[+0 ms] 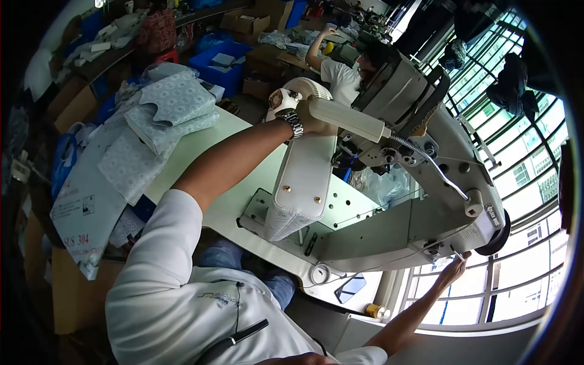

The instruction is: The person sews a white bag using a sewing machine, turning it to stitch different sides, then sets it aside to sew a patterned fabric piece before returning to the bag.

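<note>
My left hand (313,120), with a metal watch at the wrist, lies at the far end of a white quilted bag (302,182). The hand's fingers are hidden behind the white lamp head (347,118), so their grip does not show. The bag stands tilted on the bed of the sewing machine (377,228), its panel with brass studs turned up toward me. Over at the right, my right hand (453,271) is closed round a small metal lever (457,256) on the machine's end, below the black handwheel (502,234).
Folded patterned white pieces (173,106) are piled at the left end of the pale table (228,161). A phone (351,288) and a yellow thread spool (375,311) lie near the window bars. A co-worker (344,79) sits beyond the machine, near a blue bin (222,64).
</note>
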{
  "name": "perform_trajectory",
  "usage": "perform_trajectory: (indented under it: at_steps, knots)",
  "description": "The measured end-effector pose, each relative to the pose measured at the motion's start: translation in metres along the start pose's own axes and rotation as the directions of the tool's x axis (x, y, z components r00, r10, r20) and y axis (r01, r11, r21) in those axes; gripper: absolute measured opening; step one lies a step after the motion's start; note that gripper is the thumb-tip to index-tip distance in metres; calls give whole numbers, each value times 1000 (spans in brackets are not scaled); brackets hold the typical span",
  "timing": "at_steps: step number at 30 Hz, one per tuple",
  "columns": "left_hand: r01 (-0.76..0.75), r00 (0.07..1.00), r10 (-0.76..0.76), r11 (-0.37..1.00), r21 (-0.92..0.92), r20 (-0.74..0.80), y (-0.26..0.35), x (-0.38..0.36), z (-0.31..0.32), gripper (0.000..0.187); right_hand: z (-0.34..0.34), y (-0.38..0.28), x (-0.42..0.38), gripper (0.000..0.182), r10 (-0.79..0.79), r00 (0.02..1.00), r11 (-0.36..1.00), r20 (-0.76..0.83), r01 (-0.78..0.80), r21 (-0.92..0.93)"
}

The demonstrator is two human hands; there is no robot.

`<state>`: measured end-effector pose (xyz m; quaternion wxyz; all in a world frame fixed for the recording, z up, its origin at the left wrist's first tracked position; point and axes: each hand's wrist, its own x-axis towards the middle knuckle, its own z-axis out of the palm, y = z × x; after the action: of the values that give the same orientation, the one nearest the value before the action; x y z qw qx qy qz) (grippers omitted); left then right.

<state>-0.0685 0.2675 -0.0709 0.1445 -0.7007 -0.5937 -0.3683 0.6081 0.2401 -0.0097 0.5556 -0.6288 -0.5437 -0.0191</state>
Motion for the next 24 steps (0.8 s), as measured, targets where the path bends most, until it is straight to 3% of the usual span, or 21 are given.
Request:
perform_trajectory:
  at_steps: [1,2,3,4,6,8,10,12,13,15,17,18,20,23,24]
  knots:
    - [80,996,-82,995,63,28,15,0,-24,56,-4,-18,-4,104,-4,999,1000,-33,5,19]
    - [158,985,-165,979,128,46,34,-2,-47,58,-15,-39,-3,106,-8,996,987,-85,21,159]
    - [178,984,-177,982,65,-18,44,-9,-61,62,-26,-46,10,102,29,984,955,-178,25,294]
    - [175,984,-175,982,69,-15,53,-15,-72,62,-33,-70,23,95,-33,966,957,-256,105,272]
    - [239,966,-243,969,-60,-92,71,-27,-93,64,-47,-107,51,87,-106,977,969,-187,144,200]
    - [321,945,-326,941,-106,-31,87,-37,-108,65,-57,-134,87,77,-79,996,996,51,77,37]
    - [402,915,-403,903,-151,27,105,-45,-126,65,-41,-137,88,70,-82,995,988,-53,74,-136]
    - [441,897,-431,880,-177,97,126,-57,-147,64,-33,-130,74,68,-99,991,993,-86,93,-69]
    - [439,898,-429,880,-181,93,135,-67,-155,64,-27,-124,70,69,-120,979,993,-162,116,-34]
    - [338,935,-348,933,-122,-74,150,-93,-175,59,-21,-117,61,72,-130,961,991,-244,137,9]
    - [272,950,-302,924,-270,-78,164,-124,-203,54,-23,-120,57,72,-130,966,990,-224,138,21]
    - [249,965,-261,912,-325,8,162,-139,-218,55,-26,-119,54,72,-120,973,991,-197,128,26]
    - [126,986,-160,892,-434,-43,153,-163,-246,54,-30,-118,55,72,-134,973,991,-188,137,3]
    - [-47,998,33,932,-359,-44,140,-194,-299,54,-39,-106,36,63,-195,963,980,-186,186,-66]
    - [38,998,-51,916,-400,-22,136,-209,-317,56,-44,-114,7,57,-224,951,972,-211,203,-115]
